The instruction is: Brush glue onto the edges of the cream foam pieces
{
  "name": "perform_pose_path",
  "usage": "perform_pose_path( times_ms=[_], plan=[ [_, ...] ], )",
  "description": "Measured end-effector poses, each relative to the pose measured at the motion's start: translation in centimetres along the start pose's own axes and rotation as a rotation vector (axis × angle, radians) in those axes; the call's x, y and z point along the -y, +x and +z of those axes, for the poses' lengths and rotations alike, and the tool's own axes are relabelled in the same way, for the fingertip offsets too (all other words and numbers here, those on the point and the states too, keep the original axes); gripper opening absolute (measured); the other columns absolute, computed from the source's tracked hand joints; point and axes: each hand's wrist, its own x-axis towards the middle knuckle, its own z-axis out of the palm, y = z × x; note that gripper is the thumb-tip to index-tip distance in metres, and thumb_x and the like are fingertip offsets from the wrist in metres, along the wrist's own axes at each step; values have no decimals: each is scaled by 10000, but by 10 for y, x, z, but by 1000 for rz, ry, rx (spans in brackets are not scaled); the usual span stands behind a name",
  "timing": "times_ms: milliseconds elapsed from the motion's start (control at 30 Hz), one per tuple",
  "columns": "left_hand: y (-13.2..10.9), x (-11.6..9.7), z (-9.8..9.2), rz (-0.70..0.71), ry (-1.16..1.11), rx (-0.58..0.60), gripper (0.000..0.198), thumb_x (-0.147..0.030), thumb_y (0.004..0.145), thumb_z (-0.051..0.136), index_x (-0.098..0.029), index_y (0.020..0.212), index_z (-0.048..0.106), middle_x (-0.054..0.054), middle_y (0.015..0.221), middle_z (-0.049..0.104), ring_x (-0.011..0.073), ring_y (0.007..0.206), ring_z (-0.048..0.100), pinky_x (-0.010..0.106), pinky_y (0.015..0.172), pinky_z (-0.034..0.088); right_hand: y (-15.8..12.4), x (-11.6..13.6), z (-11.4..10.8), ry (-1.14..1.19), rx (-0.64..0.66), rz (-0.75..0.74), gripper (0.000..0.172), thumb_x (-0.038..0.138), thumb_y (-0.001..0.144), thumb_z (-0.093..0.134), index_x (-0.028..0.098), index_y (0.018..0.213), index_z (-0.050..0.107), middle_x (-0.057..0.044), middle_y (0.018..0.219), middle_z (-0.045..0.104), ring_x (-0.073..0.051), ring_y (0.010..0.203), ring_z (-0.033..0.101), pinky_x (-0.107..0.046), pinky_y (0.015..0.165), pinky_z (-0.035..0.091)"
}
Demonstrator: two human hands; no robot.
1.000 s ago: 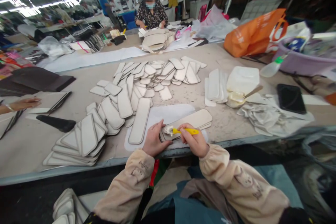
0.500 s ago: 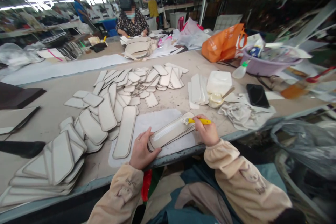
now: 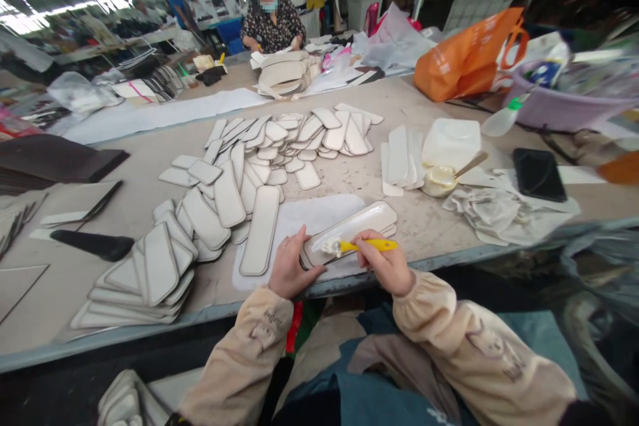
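Head view: a long, pale, round-ended panel (image 3: 382, 213) lies aslant on a white sheet (image 3: 299, 211) near the front edge of the worktop (image 3: 349, 188). A glossy wet streak runs along its face; at least one more edge shows beneath it.

Right hand (image 3: 383, 264): fingers closed round the handle of a yellow brush (image 3: 372, 245), its white-loaded bristles on the panel's left part. Left hand (image 3: 294, 262): thumb and fingers spread about the panel's left end, touching it; whether they pinch the edge, cannot tell.

Just left, a second panel (image 3: 259, 231) lies partly on the sheet; beyond is a heap of similar panels (image 3: 227, 196). To the right: an open pot (image 3: 440, 181) with a stick in it, crumpled cloth (image 3: 473, 212).

Risks, judged: stroke pressure could skid the upper panel over the piece below if the left hand eases. Overloaded bristles could push paste over the rim, onto the left fingers or the under-piece. A wide leftward stroke could smear the second panel.
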Motion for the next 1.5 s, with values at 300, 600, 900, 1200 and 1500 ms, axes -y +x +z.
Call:
perform_pose_path(
  times_ms=[300,600,900,1200,1500],
  plan=[
    [0,1,0,-18,2,28,1007,-442,691,752,-195,1496,200,102,1232,621,297,1165,546,490,1066,362,7,3,3,-124,56,63,252,392,935,451,195,854,586,57,526,525,-108,518,501,-240,591,411],
    [3,1,-2,-44,37,72,942,-412,719,718,-187,1486,220,95,1216,616,303,1161,540,501,1053,372,24,4,-78,-316,-272,105,250,375,883,458,193,801,607,52,483,511,-129,501,509,-258,583,399],
    [6,-1,-3,-84,42,85,886,-400,714,705,-176,1459,280,110,1212,624,319,1162,551,532,1037,395,30,-6,-99,-588,-425,22,273,378,892,427,195,834,621,17,535,560,-154,534,551,-277,602,396],
    [13,5,-26,-60,-2,173,785,-450,746,679,-193,1428,389,151,1370,550,328,1246,538,542,1028,456,26,22,-110,166,-638,-192,251,438,896,491,198,875,563,54,501,480,-114,429,424,-239,428,340],
    [208,-92,-11,63,5,402,420,-481,788,621,-182,1071,706,85,1127,717,258,1066,656,365,945,507,23,47,-156,520,-955,-364,186,387,853,501,204,827,526,60,490,448,-97,408,397,-221,389,307]
  ],
)
